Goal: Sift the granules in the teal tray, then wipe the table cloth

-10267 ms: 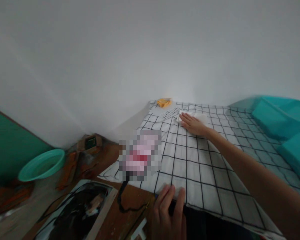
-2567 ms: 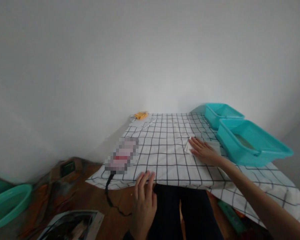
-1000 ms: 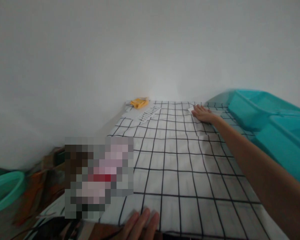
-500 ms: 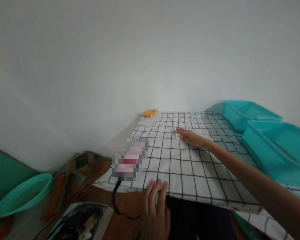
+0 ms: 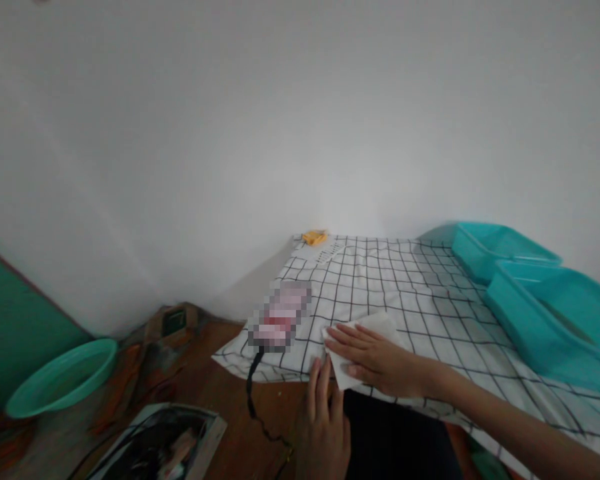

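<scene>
My right hand (image 5: 375, 360) lies flat, fingers stretched out, on a square white sheet (image 5: 390, 327) that looks like a tissue or thin cloth. Under it is a white tablecloth (image 5: 405, 280) with black grid lines, near the table's front edge. My left hand (image 5: 325, 413) rests at that edge with its fingers extended, close to the sheet's near left corner; whether it touches the sheet I cannot tell. A pixelated pinkish object (image 5: 283, 313) with a dark strap (image 5: 251, 387) lies to the left on the cloth.
Two turquoise plastic basins (image 5: 500, 247) stand at the table's right side. A small yellow item (image 5: 315, 237) and a white perforated piece (image 5: 330, 252) lie at the far left corner. On the floor to the left are a green round basin (image 5: 63, 380) and an open box (image 5: 213, 433).
My right hand has drawn the white sheet from the table's middle toward me, near my left hand. The view has shifted slightly; my left hand stays at the front edge.
</scene>
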{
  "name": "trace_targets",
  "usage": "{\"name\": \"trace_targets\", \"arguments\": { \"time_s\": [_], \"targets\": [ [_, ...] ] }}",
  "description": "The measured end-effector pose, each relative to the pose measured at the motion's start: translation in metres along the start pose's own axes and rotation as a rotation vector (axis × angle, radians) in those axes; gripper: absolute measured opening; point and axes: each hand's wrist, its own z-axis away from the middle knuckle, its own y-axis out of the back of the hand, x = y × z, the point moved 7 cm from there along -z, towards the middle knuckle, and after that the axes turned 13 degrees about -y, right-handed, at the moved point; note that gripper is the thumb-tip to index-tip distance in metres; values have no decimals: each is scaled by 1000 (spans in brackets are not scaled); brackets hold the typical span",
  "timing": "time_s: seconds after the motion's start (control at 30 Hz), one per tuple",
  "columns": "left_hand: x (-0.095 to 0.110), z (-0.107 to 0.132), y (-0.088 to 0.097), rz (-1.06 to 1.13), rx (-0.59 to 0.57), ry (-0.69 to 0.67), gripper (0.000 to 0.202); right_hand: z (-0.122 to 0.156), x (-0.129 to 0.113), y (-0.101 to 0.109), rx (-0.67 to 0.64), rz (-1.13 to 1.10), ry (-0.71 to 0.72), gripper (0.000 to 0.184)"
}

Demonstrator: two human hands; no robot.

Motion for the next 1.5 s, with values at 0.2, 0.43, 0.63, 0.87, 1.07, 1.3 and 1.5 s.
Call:
{"name": "trace_targets", "arguments": {
  "time_s": [0.2, 0.43, 0.63, 0.87, 1.07, 1.3, 1.5],
  "targets": [
    [0, 1, 2, 12, 8, 58, 51, -16, 3, 2, 36, 69, 18, 59],
    [2, -7, 11, 7, -84, 14, 78, -52, 28, 11, 106, 147, -35, 61],
    [2, -9, 13, -1, -65, -13, 78, -87, 70, 27, 157, 218, -130, 63],
    [1, -4, 10, -34, -24, -69, 72, -108, 120, 52, 153, 253, -272, 66],
    [-3, -1, 4, 3, 35, -71, 64, -124, 159, 71, 184, 273, -412, 69],
    [-5, 0, 1, 50, 280, -59, 42, -144, 202, 91, 200, 348, -525, 69],
    [-3, 1, 0, -20, 327, -43, 36, -160, 234, 108, 210, 353, -574, 71]
  ]
}}
